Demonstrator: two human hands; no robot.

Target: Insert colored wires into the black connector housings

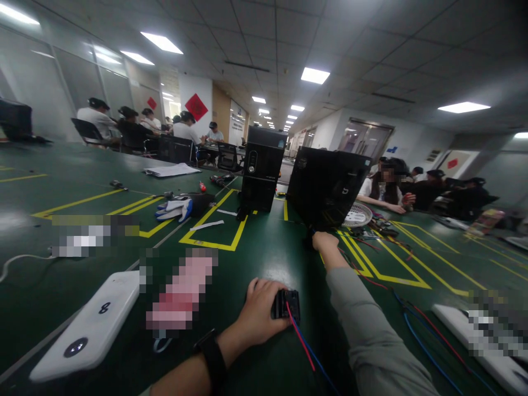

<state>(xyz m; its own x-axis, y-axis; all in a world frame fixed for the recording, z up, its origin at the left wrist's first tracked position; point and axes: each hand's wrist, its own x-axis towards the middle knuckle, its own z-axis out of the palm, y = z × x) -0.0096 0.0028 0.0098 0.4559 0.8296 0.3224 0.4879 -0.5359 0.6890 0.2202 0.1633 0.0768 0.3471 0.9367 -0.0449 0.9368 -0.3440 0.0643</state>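
Observation:
My left hand (260, 308), a black band round its wrist, is closed on the side of a small black electrical component (292, 305) low over the green table. A red wire (300, 336) and a blue wire (310, 346) run from the component towards me. My right hand (325, 244), on an arm in a grey-green sleeve, reaches forward to the lower edge of a black monitor-like panel (328, 184). Its fingers are curled at a small dark thing (308, 238) whose kind I cannot make out.
A black computer tower (259, 176) stands ahead. On the left lie gloves (175, 209), papers (171, 169) and a white case (88, 324). A round basket (358, 215) and loose wires (383, 225) are at the right. A person (385, 184) sits across the table (251, 258).

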